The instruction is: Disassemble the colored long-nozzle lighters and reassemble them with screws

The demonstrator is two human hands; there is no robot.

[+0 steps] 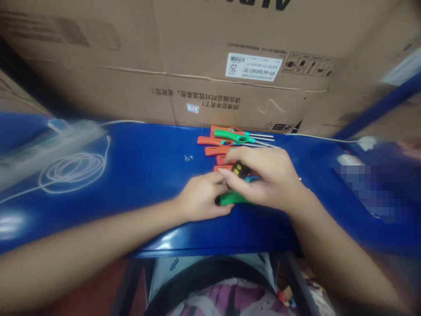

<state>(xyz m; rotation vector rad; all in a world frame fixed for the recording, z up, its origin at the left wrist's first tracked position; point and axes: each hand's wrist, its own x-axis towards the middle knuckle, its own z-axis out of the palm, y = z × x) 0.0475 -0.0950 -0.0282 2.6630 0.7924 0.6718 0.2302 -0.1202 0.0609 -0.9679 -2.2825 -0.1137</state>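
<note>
My left hand [205, 197] is closed around the handle end of a green long-necked lighter [232, 199], near the table's front edge. Above it, my right hand [271, 180] grips a short black-and-yellow screwdriver [240, 168], its tip hidden by my fingers. Just beyond my hands lie several orange lighters [215, 151] in a stack of rows, handles to the left and metal necks to the right. Another green lighter [232, 136] rests on top of the far ones. A few tiny screws [188, 158] are scattered to the left of the lighters.
Behind the blue table [148, 175] stands a large cardboard box [184, 57]. To the left are a coiled white cable [74, 171] and a power strip [59, 145]. A phone-like object [358, 184], partly blurred out, lies at right. A white plug [367, 143] sits behind it.
</note>
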